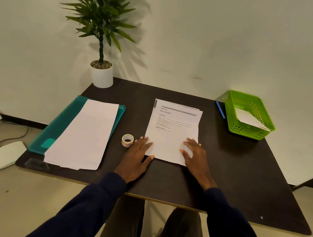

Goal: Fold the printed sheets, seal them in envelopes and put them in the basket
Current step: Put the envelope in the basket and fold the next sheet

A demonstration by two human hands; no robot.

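Head view. Printed sheets (172, 124) lie flat and unfolded in a small stack at mid-table (233, 175), text facing up.

- Left hand (137, 155): fingers straight, palm down, fingertips resting on the stack's near left corner. It grips nothing.
- Right hand (196, 156): fingers spread and slightly bent, resting on the near right part of the top sheet. No pinch to be seen.
- Tape roll (127, 140) stands just left of the left hand, apart from the paper.
- White envelope stack (86, 131), as I take it to be, lies on a teal folder (59, 125) at the left, well apart from the sheets.
- Green basket (247, 131) sits at the far right corner with one white envelope (249, 118) inside, leaning on its wall. A blue pen (220, 110) lies just beside the basket.

Progress, as judged: at least one letter seems finished and delivered. The present sheet shows no crease, so its fold, stuffing, sealing and drop into the basket are all ahead. More sheets lie beneath it; how many I cannot tell. Both hands are placed to lift the near edge for a first fold.
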